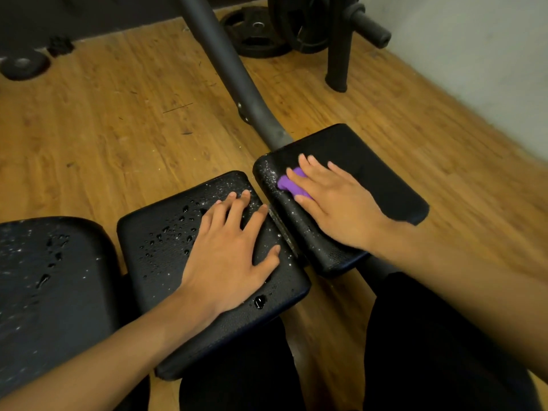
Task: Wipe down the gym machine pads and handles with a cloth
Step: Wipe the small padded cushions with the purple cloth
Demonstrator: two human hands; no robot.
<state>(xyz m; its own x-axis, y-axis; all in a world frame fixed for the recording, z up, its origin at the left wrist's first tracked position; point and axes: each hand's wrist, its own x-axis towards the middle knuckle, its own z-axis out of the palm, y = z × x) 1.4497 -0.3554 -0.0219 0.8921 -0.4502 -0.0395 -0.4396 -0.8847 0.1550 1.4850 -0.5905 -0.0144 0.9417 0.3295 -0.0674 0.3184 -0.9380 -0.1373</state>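
Note:
Three black padded cushions of a gym machine lie in a row below me. My right hand (329,200) presses flat on a purple cloth (289,183), which lies on the right pad (370,173); only the cloth's left part shows beyond my fingers. That pad is speckled with droplets along its left edge. My left hand (228,247) rests flat with spread fingers on the middle pad (166,232), which is covered in water drops. The left pad (44,277) is wet too.
A grey steel frame tube (225,60) runs from the pads up and away across the wooden floor (103,114). Black weight plates (258,34) and a plate rack (338,48) stand at the back. A pale wall (489,54) is on the right. My dark-clothed legs (430,351) are below.

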